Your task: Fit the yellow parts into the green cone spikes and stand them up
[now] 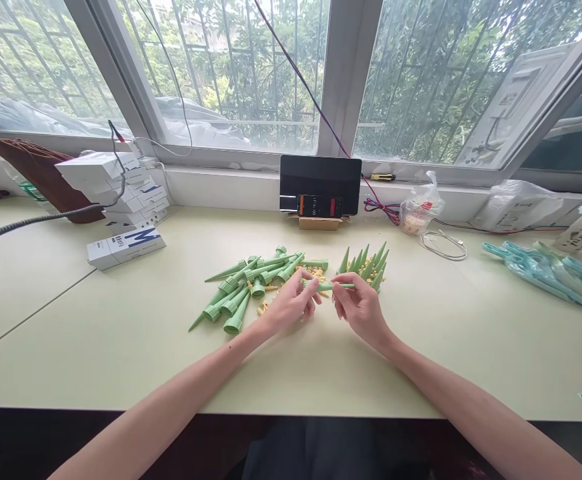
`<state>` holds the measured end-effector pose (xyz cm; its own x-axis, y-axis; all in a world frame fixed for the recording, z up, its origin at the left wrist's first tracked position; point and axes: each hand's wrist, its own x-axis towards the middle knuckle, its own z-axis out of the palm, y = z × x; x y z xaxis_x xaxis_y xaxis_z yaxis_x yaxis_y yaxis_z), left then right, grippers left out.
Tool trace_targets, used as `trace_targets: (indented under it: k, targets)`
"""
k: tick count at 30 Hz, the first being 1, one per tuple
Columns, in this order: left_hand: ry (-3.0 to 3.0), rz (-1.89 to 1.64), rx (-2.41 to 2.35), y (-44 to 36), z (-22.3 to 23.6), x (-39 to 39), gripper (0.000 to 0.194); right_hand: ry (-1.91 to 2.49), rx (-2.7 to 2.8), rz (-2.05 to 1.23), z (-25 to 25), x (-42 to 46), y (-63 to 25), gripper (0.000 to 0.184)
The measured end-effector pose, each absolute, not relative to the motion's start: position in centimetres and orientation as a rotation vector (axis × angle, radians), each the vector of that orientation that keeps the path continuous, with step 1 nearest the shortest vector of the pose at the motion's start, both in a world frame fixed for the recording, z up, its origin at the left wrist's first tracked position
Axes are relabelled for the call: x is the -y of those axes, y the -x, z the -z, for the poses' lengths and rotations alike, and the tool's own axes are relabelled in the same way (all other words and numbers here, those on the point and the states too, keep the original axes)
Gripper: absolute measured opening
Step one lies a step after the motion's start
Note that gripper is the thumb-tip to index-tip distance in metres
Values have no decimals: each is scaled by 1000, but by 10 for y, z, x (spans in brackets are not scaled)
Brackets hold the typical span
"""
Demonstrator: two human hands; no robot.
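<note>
Between both hands, just above the table, lies a green plastic spike (325,287), held level. My left hand (295,297) closes its fingers round the wide end. My right hand (359,305) pinches the spike toward its thin end, which points right. Left of the hands is a loose pile of green spikes (235,287) with ribbed caps. Small yellow parts (315,273) are scattered behind and under my left hand. Beyond my right hand a cluster of green spikes (365,261) stands point up among more yellow pieces. Fingers hide part of the held spike.
A phone (319,205) showing a timer leans on a dark tablet (321,177) at the back. White boxes (125,247) stand at the left. A plastic bag (422,207) and coiled white cable (443,245) are back right; blue-green plastic packets (545,270) lie far right.
</note>
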<state>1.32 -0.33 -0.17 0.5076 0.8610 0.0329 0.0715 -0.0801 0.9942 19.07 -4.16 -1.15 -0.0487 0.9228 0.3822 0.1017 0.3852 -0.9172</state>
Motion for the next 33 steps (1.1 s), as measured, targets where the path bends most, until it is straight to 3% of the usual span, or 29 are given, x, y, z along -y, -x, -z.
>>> trace_targets:
  k: [13, 27, 33]
  targets:
    - [-2118, -816, -1013, -12, 6, 4, 32, 1011, 1621, -700, 11, 42, -190, 19]
    - [-2298, -905, -993, -9, 12, 9, 23, 990, 1973, -234, 18, 44, -194, 18]
    - [-2406, -870, -822, -13, 19, 14, 29, 1001, 2143, 76, -20, 50, -204, 25]
